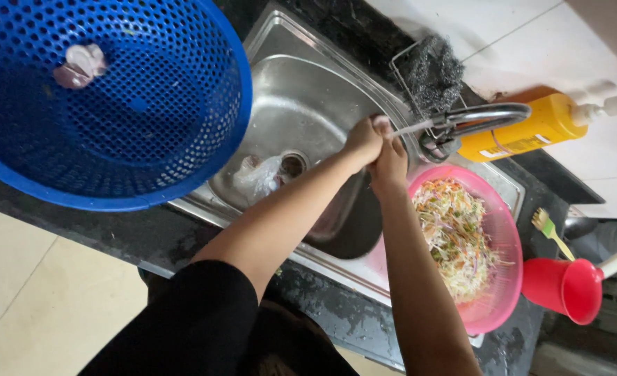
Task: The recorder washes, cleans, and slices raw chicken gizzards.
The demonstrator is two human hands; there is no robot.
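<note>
Rinsing together under the tap (486, 117), left hand (362, 143) and right hand (390, 163) clasp each other, holding nothing. One pink bowl (509, 237) at centre right holds shredded salad (456, 237); one blue colander (183, 104) at upper left holds a pale scrap (80, 65).

Soft daylight, brightest at two o'clock; the steel sink (301, 104) shows mild glare, the edges bend slightly.

A perforated blue plastic basket (113, 104) sits on the black stone counter (148, 233). A yellow pump bottle (538, 125) lies beside a grey steel-wool scrubber (433, 73); a red plastic scoop (566, 287) stands right.
</note>
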